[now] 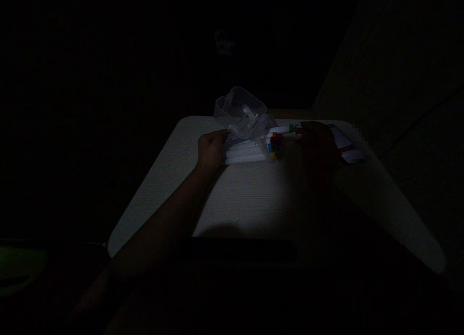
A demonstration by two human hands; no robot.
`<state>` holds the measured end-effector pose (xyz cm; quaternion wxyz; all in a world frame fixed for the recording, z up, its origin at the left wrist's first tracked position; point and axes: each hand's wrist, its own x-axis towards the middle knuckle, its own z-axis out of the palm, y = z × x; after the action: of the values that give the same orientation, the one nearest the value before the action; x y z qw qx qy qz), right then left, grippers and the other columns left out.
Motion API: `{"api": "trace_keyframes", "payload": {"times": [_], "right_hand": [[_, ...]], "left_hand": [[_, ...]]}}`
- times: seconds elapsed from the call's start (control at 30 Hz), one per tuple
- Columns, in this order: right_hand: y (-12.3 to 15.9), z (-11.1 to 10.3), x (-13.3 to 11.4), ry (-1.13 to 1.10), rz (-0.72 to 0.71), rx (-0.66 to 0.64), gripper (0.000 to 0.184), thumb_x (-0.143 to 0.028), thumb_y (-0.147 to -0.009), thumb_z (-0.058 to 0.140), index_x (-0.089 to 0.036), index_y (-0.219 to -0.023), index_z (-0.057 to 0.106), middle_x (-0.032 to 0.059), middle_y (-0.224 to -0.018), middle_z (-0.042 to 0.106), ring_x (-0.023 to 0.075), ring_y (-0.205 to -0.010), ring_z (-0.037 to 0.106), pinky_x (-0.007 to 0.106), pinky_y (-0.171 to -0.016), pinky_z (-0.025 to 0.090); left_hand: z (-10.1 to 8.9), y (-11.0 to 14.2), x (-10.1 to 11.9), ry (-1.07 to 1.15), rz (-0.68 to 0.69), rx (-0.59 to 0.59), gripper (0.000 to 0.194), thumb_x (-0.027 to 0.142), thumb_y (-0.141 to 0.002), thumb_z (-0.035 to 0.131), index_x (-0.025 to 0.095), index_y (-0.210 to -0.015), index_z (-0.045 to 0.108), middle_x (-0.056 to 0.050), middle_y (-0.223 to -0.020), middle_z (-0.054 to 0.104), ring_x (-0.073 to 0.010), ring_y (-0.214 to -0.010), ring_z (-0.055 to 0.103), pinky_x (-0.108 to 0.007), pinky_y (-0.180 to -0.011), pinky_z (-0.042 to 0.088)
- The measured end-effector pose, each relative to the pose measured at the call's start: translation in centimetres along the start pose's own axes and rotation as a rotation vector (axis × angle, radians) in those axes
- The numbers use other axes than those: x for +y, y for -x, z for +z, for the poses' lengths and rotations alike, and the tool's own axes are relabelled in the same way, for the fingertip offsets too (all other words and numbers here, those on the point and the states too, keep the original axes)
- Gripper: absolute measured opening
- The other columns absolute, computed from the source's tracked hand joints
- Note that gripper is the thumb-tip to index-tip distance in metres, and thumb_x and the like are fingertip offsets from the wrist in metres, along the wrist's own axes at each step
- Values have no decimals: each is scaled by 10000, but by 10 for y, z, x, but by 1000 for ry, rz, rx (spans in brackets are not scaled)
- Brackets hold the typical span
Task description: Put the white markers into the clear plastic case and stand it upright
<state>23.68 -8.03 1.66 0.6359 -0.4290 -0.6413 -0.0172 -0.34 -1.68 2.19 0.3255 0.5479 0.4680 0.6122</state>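
Note:
A clear plastic case (239,110) with its lid raised lies near the far edge of the table, holding several white markers (246,153) on their sides. Their red, blue, yellow and other coloured ends point right. My left hand (210,150) is closed on the case's left end. One green-ended marker (281,130) lies above the others and sticks out further right. At its green end are the fingertips of my right hand (319,139), closed in a pinch. Deep shadow covers most of that hand.
Behind my right hand, a dark-edged card or booklet (342,139) lies on the pale table (239,195), with a whitish piece (353,156) beside it. The table has a dark slot (239,249) along its near side. A green object (21,269) shows at lower left. The surroundings are very dark.

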Motion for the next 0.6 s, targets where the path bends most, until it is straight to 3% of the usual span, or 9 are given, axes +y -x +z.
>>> {"api": "trace_keyframes", "payload": {"times": [0.2, 0.37, 0.6], "right_hand": [[-6, -2, -9, 90, -186, -20, 298, -358, -996, 462, -223, -1065, 718, 83, -1074, 741, 207, -1034, 700, 417, -916, 609], [-5, 0, -9, 79, -214, -65, 293, -367, -989, 477, -265, -1088, 733, 73, -1091, 754, 225, -1052, 709, 428, -963, 594], [-3, 1, -6, 110, -250, -145, 343, -347, -1004, 428, -232, -1150, 716, 93, -1156, 753, 227, -1077, 709, 444, -966, 589]], "left_hand": [[0, 0, 2, 13, -9, 9, 235, 215, -671, 546, 210, -454, 455, -12, -625, 679, -196, -840, 708, -272, -781, 568], [-2, 0, -2, -2, 9, -3, 200, 268, -673, 552, 216, -484, 507, -14, -674, 719, -203, -867, 707, -276, -821, 569], [-1, -2, -5, 16, 12, -19, 211, 276, -661, 534, 215, -464, 488, -15, -652, 697, -192, -819, 697, -263, -765, 557]]}}
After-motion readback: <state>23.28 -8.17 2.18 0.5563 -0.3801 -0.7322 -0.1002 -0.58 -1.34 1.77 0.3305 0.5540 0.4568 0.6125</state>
